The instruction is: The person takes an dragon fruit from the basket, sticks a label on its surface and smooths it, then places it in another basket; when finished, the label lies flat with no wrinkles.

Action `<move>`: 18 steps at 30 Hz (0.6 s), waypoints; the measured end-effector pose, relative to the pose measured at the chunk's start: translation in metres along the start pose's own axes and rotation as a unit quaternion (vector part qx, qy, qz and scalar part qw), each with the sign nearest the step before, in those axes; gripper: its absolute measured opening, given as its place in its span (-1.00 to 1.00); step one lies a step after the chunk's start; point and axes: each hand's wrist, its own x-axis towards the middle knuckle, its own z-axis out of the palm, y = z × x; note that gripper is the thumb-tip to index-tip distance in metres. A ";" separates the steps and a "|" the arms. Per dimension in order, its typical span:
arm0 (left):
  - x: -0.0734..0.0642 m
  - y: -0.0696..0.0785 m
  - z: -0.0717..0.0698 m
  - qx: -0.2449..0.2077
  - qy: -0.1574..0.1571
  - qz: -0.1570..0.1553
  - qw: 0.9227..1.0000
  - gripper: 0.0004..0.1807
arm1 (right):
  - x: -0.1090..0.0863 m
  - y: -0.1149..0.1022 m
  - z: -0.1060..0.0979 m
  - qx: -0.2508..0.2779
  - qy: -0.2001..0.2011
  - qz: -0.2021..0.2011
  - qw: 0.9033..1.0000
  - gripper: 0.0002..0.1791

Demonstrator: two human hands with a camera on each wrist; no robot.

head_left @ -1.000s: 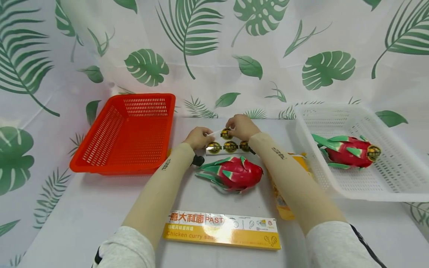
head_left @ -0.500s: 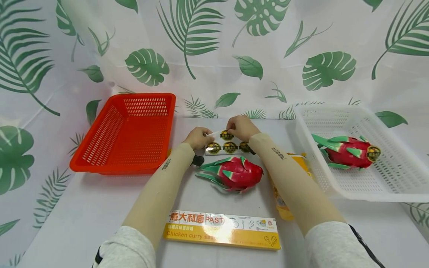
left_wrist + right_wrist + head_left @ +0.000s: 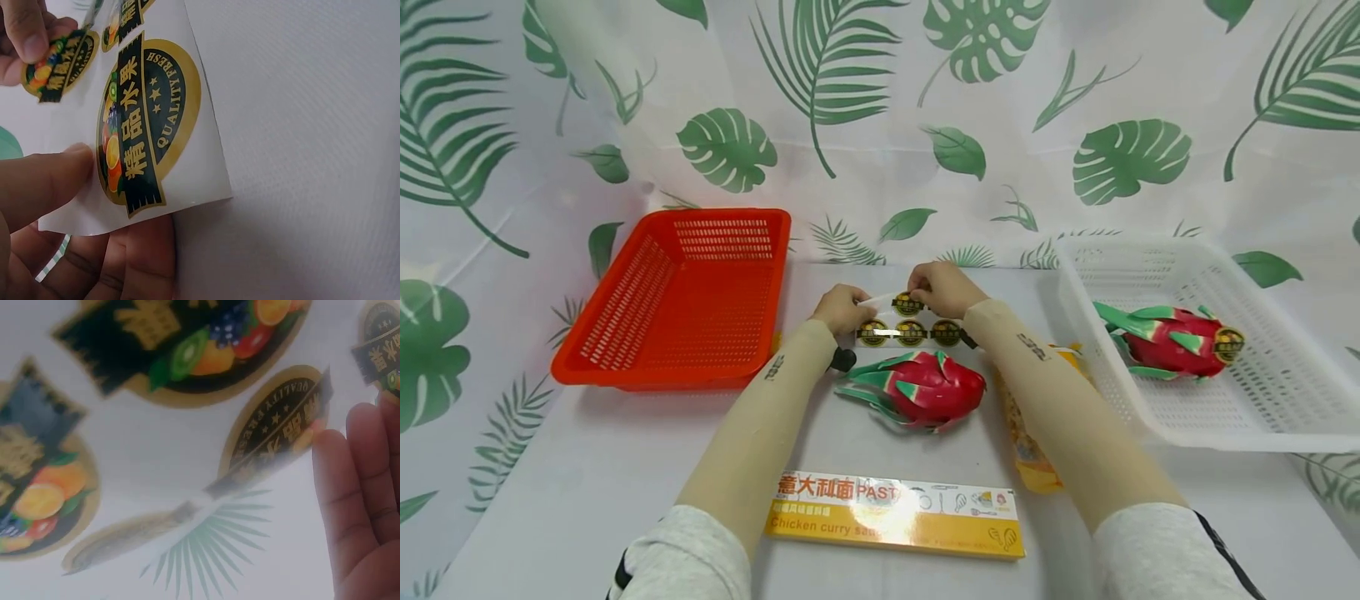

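My left hand (image 3: 841,308) pinches the left end of a white sheet of round fruit stickers (image 3: 882,313), thumb on top and fingers beneath. At the sheet's far edge my right hand (image 3: 946,289) pinches one black-and-gold sticker (image 3: 62,67) between thumb and fingertip. In the left wrist view that sticker stands at a slant above the sheet. A row of the same stickers (image 3: 156,112) lies along the near side of the sheet. Close in front of both hands rests a red dragon fruit (image 3: 936,387) with green leaf tips pointing left.
A red basket (image 3: 673,367) stands left. The white basket (image 3: 1232,437) at right holds another dragon fruit (image 3: 1176,342) bearing a sticker (image 3: 1229,345). A pasta box (image 3: 895,512) lies in front, and a yellow packet (image 3: 1030,454) lies partly hidden under the right forearm.
The right hand has shifted slightly toward me, its fingertips now at the upper right edge of the sticker. The left hand keeps its grip on the sheet, and the fruit stays in place.
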 end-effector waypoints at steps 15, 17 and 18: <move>-0.010 0.006 0.000 -0.006 0.012 -0.013 1.000 -0.60 | -0.037 -0.009 -0.020 0.038 0.039 0.002 0.999 -0.89; -0.010 0.006 0.000 -0.006 0.016 -0.014 1.000 -0.58 | -0.043 -0.011 -0.022 0.043 0.045 0.004 0.998 -0.89; -0.010 0.005 0.000 -0.008 0.017 -0.016 1.000 -0.57 | -0.046 -0.012 -0.023 0.045 0.048 0.004 0.998 -0.89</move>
